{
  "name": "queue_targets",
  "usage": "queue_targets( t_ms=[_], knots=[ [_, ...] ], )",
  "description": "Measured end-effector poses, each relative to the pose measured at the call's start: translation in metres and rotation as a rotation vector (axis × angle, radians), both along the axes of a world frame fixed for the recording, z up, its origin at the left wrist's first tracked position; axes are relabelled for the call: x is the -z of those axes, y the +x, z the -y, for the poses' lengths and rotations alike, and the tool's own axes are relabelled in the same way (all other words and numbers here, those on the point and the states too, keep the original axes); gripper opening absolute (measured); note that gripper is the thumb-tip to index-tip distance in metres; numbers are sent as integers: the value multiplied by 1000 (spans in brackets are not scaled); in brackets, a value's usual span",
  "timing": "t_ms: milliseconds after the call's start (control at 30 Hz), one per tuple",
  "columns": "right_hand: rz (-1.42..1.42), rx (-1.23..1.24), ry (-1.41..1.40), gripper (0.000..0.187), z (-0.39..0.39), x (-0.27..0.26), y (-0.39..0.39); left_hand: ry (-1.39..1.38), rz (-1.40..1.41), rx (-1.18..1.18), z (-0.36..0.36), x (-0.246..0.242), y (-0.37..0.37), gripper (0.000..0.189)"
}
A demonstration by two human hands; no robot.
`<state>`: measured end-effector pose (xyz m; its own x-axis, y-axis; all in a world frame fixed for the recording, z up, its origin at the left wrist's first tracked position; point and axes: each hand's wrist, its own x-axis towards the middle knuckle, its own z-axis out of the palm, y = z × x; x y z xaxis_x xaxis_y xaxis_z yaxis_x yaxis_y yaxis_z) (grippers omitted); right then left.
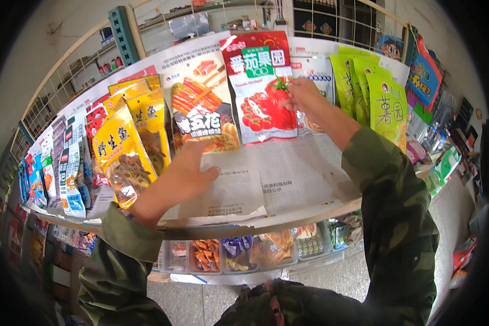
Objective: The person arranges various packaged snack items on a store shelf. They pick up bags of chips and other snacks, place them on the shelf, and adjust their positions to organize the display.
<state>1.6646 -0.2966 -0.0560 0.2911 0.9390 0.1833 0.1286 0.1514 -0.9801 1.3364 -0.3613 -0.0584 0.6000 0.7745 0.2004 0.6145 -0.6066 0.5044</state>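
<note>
My right hand [305, 97] pinches the right edge of a red-and-white snack bag [262, 91] with tomatoes printed on it. The bag stands upright towards the back of a newspaper-lined shelf [293, 171]. To its left leans a cream-coloured snack bag [201, 98] with red meat strips pictured on the front. My left hand [185, 177] is at that bag's lower edge, fingers and thumb apart, holding nothing; whether the fingertips touch the bag is unclear. Behind my right hand, a white bag [322, 73] is partly hidden.
Yellow snack bags [124, 155] stand in a row by my left forearm, with blue-and-white bags [71, 183] farther left. Lime-green bags [385, 106] stand at the right. A wire grid [244, 16] rises behind the shelf. Below, clear bins [205, 254] hold small packets.
</note>
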Motion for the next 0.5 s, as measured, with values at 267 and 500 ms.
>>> queue_targets(
  t_ms=[267,500],
  knots=[
    [1080,-54,448,20,5,-9,23,-52,110,-48,19,-6,-4,52],
    [489,-268,193,33,146,-49,-3,325,143,219,87,-22,-1,30]
  ],
)
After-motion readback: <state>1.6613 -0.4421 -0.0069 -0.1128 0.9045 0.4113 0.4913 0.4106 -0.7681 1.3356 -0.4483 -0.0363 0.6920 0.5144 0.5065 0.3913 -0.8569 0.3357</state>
